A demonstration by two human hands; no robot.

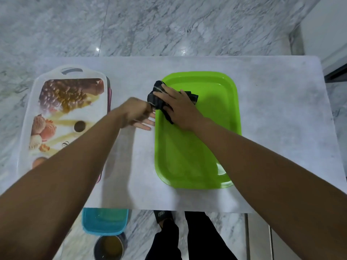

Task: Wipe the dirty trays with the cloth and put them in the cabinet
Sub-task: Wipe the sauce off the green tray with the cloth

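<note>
A bright green tray (197, 147) lies on the marble table, right of centre. A dark cloth (158, 96) is bunched at the tray's far left corner. My right hand (178, 107) lies on the cloth with fingers spread, pressing it onto the tray. My left hand (139, 115) is at the tray's left rim, blurred, fingers extended toward the rim just below the cloth. A white tray (56, 117) printed with ice-cream pictures lies at the table's left, on top of a pink one whose edge (109, 96) shows.
The table's front edge (169, 209) runs below the green tray. On the floor in front stand a blue tub (105, 222) and a round metal bowl (109, 248). My legs and a dark sandal (161, 215) are under the table edge.
</note>
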